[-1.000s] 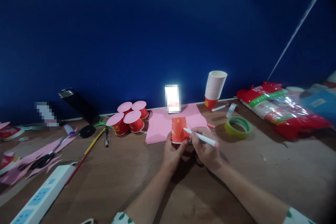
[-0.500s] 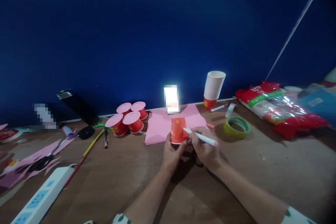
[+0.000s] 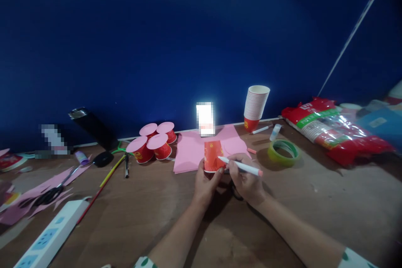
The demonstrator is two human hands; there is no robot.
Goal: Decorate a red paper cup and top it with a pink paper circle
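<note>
Upside down, with its white rim at the bottom, a red paper cup point(image 3: 212, 155) is gripped low down by my left hand point(image 3: 204, 184). My right hand point(image 3: 246, 180) is closed around a white marker pen point(image 3: 243, 165) with a pinkish end, its tip at the cup's right side. Whether the tip touches the cup, I cannot tell. Behind the cup lie pink paper sheets point(image 3: 188, 146). A dark loop point(image 3: 236, 192), perhaps a scissors handle, shows partly under my right hand. Red cups topped with pink paper discs point(image 3: 158, 141) stand to the left.
A tall stack of paper cups point(image 3: 256, 106) stands behind right, near a roll of tape point(image 3: 283, 153) and a red cup package point(image 3: 314, 121). On the left are a power strip point(image 3: 52, 234), scissors point(image 3: 52, 194) on pink scraps, and a black bottle point(image 3: 94, 127). A blue partition point(image 3: 157, 42) rises behind.
The marker's tip has shifted slightly down and left along the cup, and the cup has tilted a little. Both hands keep their holds.
</note>
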